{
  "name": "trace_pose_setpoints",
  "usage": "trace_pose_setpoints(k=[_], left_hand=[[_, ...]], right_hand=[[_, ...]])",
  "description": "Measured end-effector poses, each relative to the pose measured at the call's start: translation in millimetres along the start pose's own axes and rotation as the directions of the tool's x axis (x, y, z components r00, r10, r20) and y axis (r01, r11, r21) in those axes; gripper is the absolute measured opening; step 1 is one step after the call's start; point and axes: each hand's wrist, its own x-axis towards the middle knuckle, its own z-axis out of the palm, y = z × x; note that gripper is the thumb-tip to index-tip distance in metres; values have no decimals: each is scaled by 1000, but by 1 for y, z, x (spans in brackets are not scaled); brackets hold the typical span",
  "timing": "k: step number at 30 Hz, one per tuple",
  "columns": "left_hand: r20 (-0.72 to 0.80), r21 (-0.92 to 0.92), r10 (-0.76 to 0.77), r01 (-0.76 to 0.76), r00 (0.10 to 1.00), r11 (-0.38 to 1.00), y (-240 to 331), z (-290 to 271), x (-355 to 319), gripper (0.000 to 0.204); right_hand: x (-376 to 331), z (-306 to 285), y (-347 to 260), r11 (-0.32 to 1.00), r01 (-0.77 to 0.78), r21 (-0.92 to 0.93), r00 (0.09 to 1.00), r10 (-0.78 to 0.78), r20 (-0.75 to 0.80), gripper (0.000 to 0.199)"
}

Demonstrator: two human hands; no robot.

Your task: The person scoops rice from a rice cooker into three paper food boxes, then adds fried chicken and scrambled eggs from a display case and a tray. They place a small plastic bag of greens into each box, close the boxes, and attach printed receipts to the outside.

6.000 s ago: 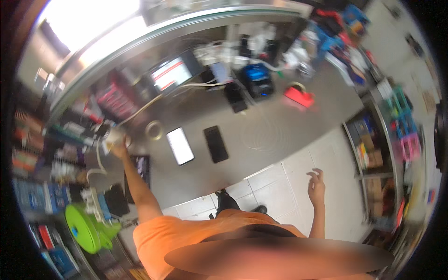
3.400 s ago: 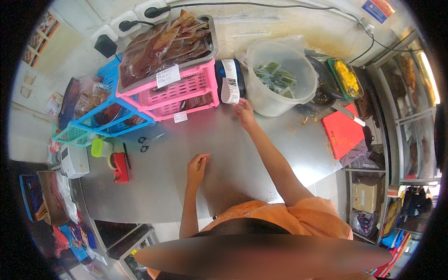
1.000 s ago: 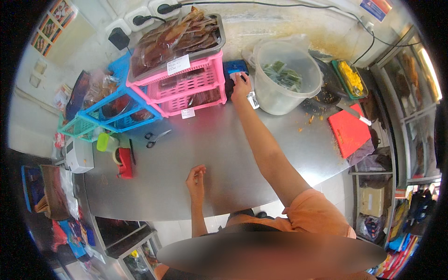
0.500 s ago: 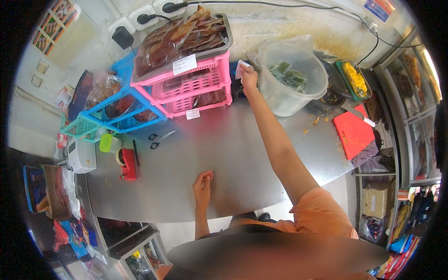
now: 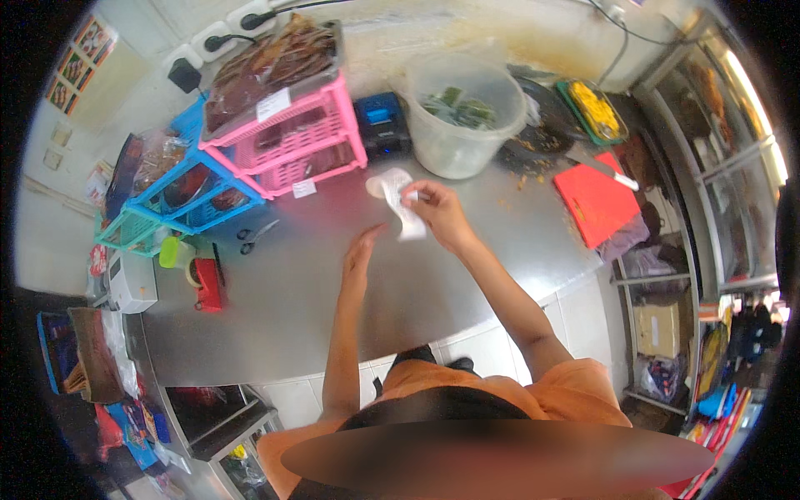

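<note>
Over the middle of the steel table, a curling white paper slip (image 5: 393,198), like a receipt, is pinched in the fingers of my right hand (image 5: 442,218). Just left of the slip and apart from it, my left hand (image 5: 358,254) is raised with fingers stretched out, holding nothing. A small black printer-like device (image 5: 382,133) with a blue top stands behind the slip, between the pink stacked baskets (image 5: 312,142) and a translucent bucket (image 5: 467,150) with green leafy packets inside.
Blue baskets (image 5: 200,208), scissors (image 5: 254,237), a red tape dispenser (image 5: 210,287) and a white box-shaped device (image 5: 133,282) sit to the left. At right lie a red cutting board (image 5: 592,204), a knife (image 5: 612,173), a dark pan (image 5: 542,125) and a yellow-filled tray (image 5: 596,112).
My right hand has drawn the paper slip back from beside the bucket toward me. My left hand has risen from the table's near side toward the slip. The view has shifted.
</note>
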Motion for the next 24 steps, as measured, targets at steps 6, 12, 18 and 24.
trace_pose_setpoints(k=[6,12,18,24], left_hand=[[268,-346,35,62,963,936,71,114,17,45],[530,-433,144,120,835,893,115,261,-65,48],[663,-456,239,130,710,880,125,391,-163,56],[841,-359,291,69,456,931,144,474,-228,73]], right_hand=[[-190,-63,-57,982,-189,-14,973,189,131,48],[-333,-133,-96,943,-129,-307,983,80,-167,44],[-438,-173,-129,864,-32,-502,702,-338,-627,17],[-552,-203,-160,853,-107,-510,604,-352,-715,17]])
